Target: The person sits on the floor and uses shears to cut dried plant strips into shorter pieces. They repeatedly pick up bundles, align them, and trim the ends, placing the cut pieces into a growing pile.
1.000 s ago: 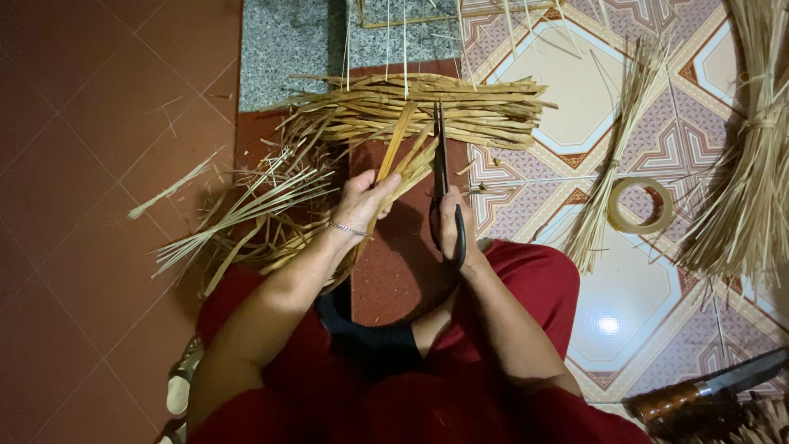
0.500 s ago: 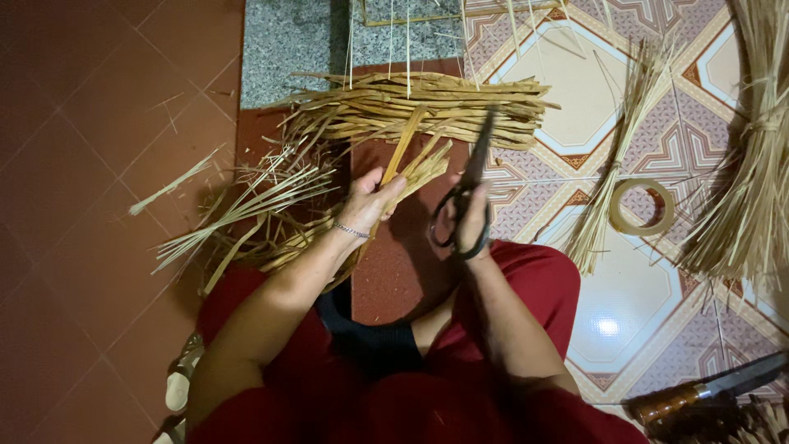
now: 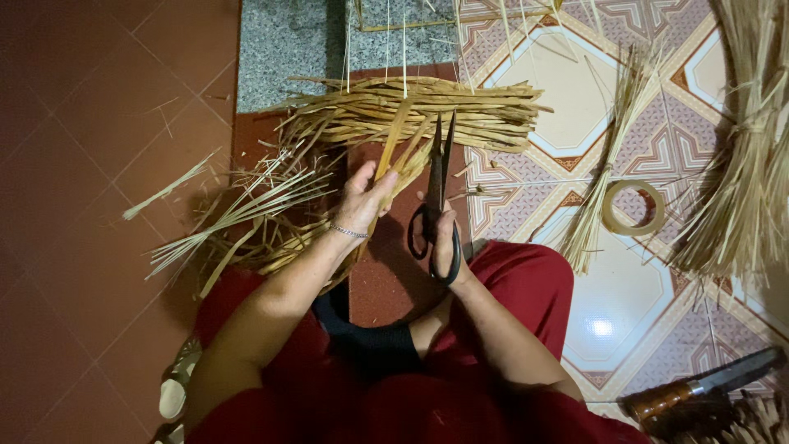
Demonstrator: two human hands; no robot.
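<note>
Scissors, black-handled with long steel blades (image 3: 436, 205), sitting mid-frame, blades slightly parted. My right hand (image 3: 448, 247) is clamping the loops; left hand (image 3: 362, 201) is pinching a flat tan straw strip (image 3: 393, 144) upright, probably presenting it for a cut. Bundled dry straw pile (image 3: 411, 115) is lying just above.

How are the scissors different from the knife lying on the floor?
The scissors are held upright in the right hand, blades slightly apart; the knife lies untouched on the tiled floor. The scissors have black loop handles; the knife has a brown wooden handle. Both have dark metal blades.
</note>
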